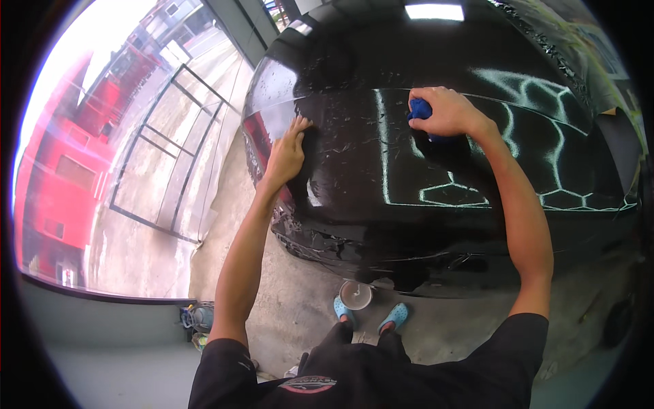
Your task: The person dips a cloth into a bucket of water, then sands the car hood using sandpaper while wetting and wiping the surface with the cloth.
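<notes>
A glossy black car body (334,184) fills the area in front of me. Pale green-white lines form a hexagon pattern (453,196) on its right part, with a straight vertical line at the pattern's left edge. My right hand (446,112) grips a bunched blue cloth (421,109) against or just above the panel, over the upper part of the lines; part of the cloth is hidden by the hand. Further left, my left hand (287,151) lies on the black surface near the car's rounded corner, fingers stretched out and holding nothing. Wet-looking specks and streaks show between the hands.
A round container (355,294) stands on the concrete floor between my light blue clogs (395,317) and the car. Beyond an opening at left are a dark metal frame (167,146) and a red structure (75,163). Clear plastic sheeting (579,41) hangs at the far right.
</notes>
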A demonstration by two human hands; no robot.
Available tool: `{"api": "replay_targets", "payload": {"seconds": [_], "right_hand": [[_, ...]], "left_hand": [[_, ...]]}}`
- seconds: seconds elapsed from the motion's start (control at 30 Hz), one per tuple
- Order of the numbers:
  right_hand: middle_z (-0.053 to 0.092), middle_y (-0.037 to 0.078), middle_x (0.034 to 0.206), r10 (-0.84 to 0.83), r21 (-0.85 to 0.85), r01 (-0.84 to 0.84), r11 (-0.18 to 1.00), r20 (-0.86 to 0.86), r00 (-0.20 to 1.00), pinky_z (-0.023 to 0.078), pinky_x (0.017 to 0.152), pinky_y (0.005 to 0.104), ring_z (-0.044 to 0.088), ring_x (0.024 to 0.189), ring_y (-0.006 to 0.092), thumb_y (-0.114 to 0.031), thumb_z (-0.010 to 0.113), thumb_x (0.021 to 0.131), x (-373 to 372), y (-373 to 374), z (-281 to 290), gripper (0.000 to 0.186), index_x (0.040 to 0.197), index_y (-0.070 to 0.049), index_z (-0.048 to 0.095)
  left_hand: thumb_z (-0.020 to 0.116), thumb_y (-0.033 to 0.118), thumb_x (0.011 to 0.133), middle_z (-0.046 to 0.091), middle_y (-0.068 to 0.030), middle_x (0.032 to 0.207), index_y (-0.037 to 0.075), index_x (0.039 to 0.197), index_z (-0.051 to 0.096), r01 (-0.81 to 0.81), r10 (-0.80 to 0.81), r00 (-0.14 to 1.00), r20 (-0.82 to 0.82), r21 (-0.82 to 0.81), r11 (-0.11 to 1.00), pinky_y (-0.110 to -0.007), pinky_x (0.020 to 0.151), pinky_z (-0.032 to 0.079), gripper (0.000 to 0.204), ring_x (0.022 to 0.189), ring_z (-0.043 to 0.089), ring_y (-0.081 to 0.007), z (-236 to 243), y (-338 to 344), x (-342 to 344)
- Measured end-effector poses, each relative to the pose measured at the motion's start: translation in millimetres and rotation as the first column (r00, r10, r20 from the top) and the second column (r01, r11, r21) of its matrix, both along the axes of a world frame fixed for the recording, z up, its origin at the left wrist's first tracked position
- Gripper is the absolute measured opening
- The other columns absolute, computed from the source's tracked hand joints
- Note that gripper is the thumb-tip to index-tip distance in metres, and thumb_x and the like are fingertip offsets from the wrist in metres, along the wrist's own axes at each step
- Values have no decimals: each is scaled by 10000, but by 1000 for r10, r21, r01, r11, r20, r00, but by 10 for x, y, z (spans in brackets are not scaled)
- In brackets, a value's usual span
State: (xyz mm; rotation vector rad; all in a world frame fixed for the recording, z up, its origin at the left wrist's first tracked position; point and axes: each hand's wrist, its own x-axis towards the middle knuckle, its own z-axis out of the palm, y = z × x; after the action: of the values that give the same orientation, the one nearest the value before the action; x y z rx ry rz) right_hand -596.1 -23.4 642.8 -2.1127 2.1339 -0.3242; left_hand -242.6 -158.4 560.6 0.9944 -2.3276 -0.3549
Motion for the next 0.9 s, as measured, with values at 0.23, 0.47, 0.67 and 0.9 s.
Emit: {"api": "replay_targets", "payload": {"seconds": [0.23,0.47,0.67,0.9], "right_hand": [[614,137,1404,-49,-10,49,999,5,999,486,1081,456,601,1279,349,-482,709,825,-133,94,-96,660,1418,-224,574],[606,147,1414,3,15,-3,1000,28,1000,466,1106,444,595,1286,353,-476,715,817,90,8,24,703,1441,-191,562],[623,147,1380,-49,16,48,999,60,997,467,1101,448,599,1272,348,-475,719,815,-131,158,-36,693,1429,-188,574],[704,149,1118,21,-201,-4,980,82,996,513,970,450,654,1137,343,-409,770,819,52,11,-58,415,1103,-129,655]], "left_hand": [[474,75,1039,470,-219,1540,13,1408,579,153,-151,988,-25,75,985,-430,1221,338,389,1480,373,-373,-195,369,220],[447,98,1048,459,-223,1552,15,1433,560,19,-19,1000,4,-48,999,-432,1212,340,410,1482,389,-354,73,-286,-188],[450,21,1031,515,-225,1509,2,1414,568,161,-160,987,-18,26,987,-436,1220,337,401,1482,391,-347,-138,387,-71],[449,-28,1015,533,-216,1495,-2,1383,587,98,-99,994,-39,-38,994,-433,1235,322,393,1486,380,-342,155,-278,-181]]}}
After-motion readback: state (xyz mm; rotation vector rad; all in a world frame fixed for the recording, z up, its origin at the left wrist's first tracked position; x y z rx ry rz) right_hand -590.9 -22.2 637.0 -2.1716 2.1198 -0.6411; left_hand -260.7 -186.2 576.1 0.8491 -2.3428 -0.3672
